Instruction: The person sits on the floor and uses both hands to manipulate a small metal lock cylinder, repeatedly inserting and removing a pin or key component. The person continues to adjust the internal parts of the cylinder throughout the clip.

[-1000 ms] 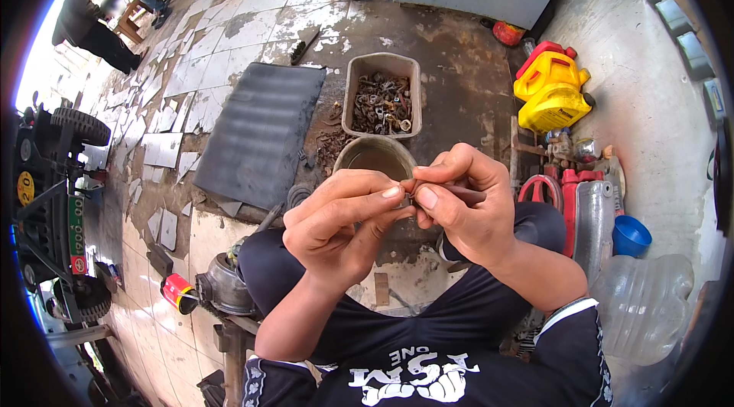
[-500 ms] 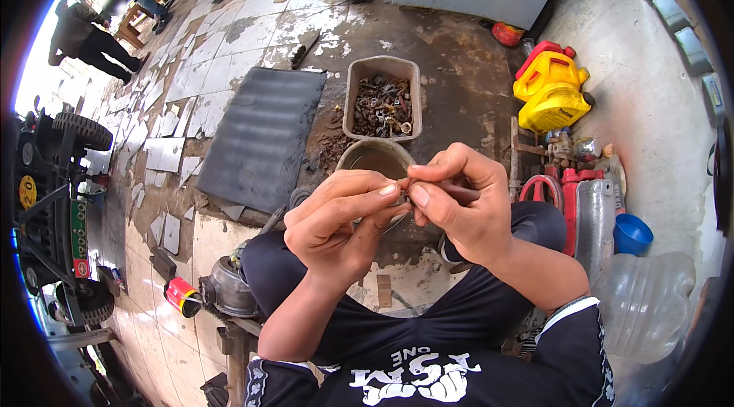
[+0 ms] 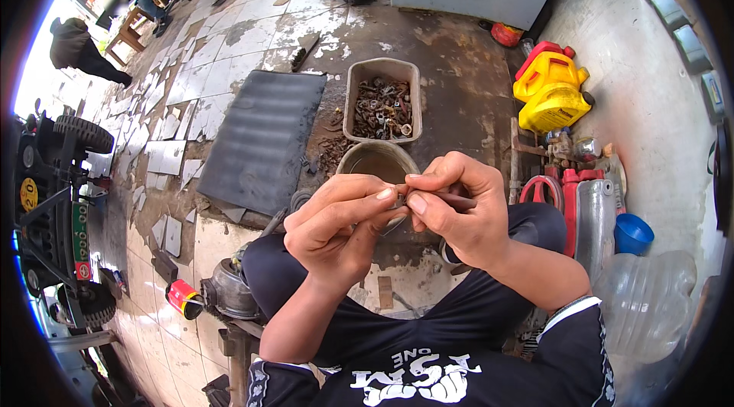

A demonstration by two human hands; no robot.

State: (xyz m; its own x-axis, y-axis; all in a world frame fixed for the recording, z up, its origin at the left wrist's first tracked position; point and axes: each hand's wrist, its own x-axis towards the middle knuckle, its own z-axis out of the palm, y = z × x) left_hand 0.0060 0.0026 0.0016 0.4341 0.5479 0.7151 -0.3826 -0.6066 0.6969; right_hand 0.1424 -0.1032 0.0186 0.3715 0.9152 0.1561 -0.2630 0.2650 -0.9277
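My left hand [image 3: 332,227] pinches a small rusty part [image 3: 401,197], too small to name, over a round bowl [image 3: 378,158]. My right hand [image 3: 462,212] grips the same part from the right, thumb and forefinger at my left fingertips, with a slim brownish piece [image 3: 451,200] in its curled fingers. Beyond the bowl sits a grey plastic tub [image 3: 348,97] full of rusty nuts, bolts and small metal pieces. More rusty bits [image 3: 332,151] lie loose on the floor left of the bowl.
A black mat [image 3: 256,135] lies left. Yellow jugs [image 3: 552,101], a blue funnel or bowl [image 3: 633,232] and clear plastic bottle [image 3: 642,304] line the right. A vehicle [image 3: 57,208], red can [image 3: 183,298] and metal housing [image 3: 229,292] are left. A co-worker [image 3: 84,51] stands upper left.
My hands have shifted slightly, the right one a little lower, both still pinching the small part. The co-worker at upper left has moved slightly and bends further over.
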